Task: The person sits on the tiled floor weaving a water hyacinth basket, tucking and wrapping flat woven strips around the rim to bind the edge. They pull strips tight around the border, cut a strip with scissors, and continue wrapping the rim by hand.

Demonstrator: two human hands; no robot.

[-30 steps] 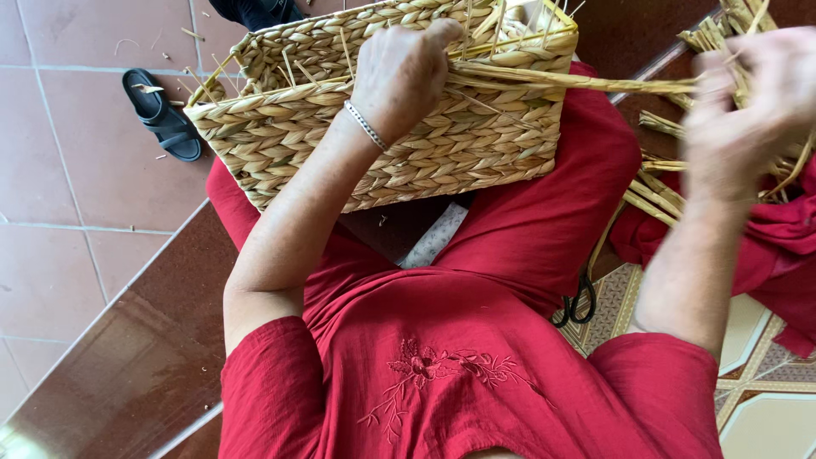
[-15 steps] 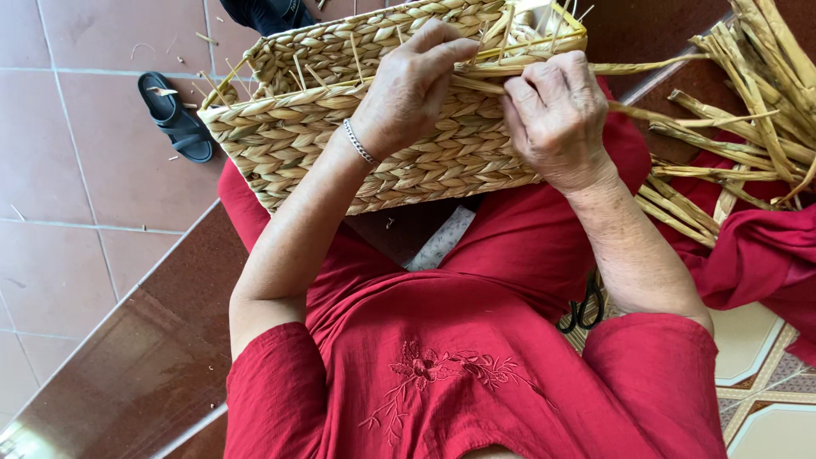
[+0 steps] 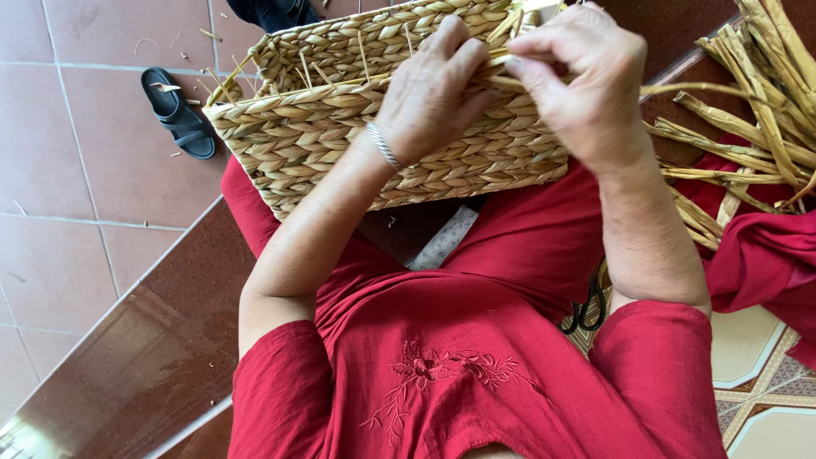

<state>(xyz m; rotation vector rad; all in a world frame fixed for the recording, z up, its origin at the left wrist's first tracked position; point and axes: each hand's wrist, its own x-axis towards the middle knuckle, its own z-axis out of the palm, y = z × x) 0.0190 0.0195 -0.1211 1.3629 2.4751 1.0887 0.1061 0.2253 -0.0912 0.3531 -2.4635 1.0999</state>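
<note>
basket (image 3: 340, 127) rests tilted on my lap. my left hand (image 3: 429, 98) lies over its rim, fingers curled and pressed against the weave. my right hand (image 3: 586, 81) pinches a strand (image 3: 705, 87) at the rim, fingers closed on it. risks: a dry strand may snap if pulled hard; a slack left hand lets the weave loosen; the basket may slide off my knees; scissors (image 3: 585, 310) by my thigh could jab

One woven straw basket (image 3: 340, 127) is seen. Left of the basket, one black sandal (image 3: 177, 112) is counted. Right of it, one bundle of dried straw strands (image 3: 756, 110) is found; below it, one pair of black scissors (image 3: 585, 311) is counted.
</note>
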